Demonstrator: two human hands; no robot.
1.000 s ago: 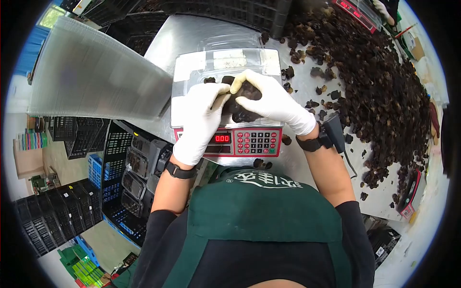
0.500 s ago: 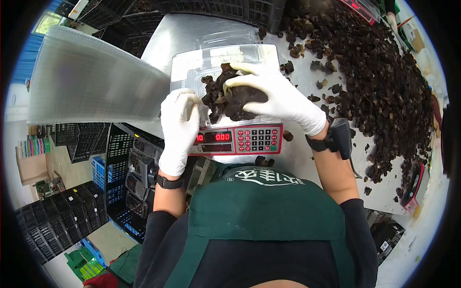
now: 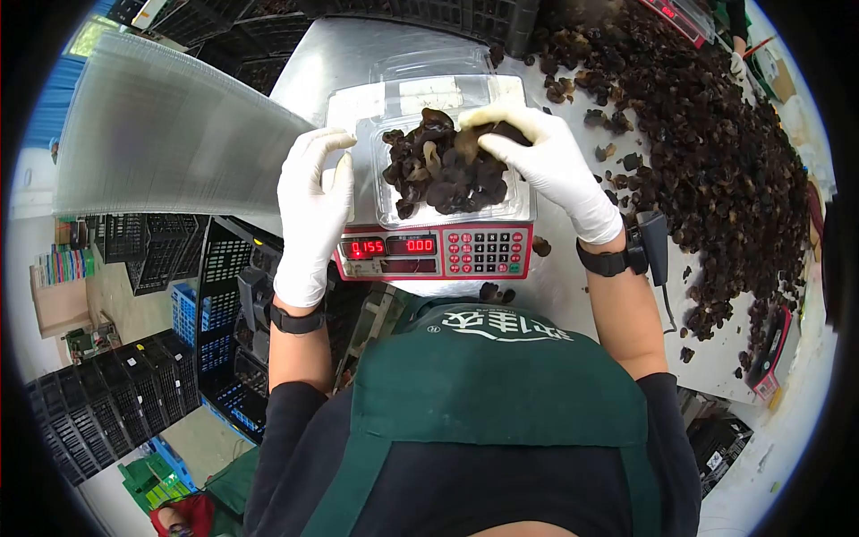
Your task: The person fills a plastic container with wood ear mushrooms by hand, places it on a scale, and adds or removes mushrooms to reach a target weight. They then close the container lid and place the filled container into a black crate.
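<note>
A clear plastic tray [image 3: 386, 211] rests on the white-topped electronic scale [image 3: 344, 112], with a heap of dark wood ear mushrooms [image 3: 434, 170] in it. My right hand [image 3: 550, 166], in a white glove, curls over the right side of the heap, with some mushrooms between its fingers and thumb. At the left of the tray is my left hand [image 3: 313, 183], also gloved, its thumb and fingers apart and nothing in them. The scale's red display [image 3: 367, 248] seems to read 0.155.
A tall stack of clear plastic trays or lids [image 3: 179, 134] leans at the left. Loose wood ear mushrooms [image 3: 716, 161] cover the table's right side. Black crates [image 3: 412, 25] stand behind the scale. Another person's gloved hand [image 3: 737, 64] shows at the far right.
My left hand has drawn back left from the tray and spread its fingers. My right hand has shifted right, leaving mushrooms spread in the tray. The display is now fully visible.
</note>
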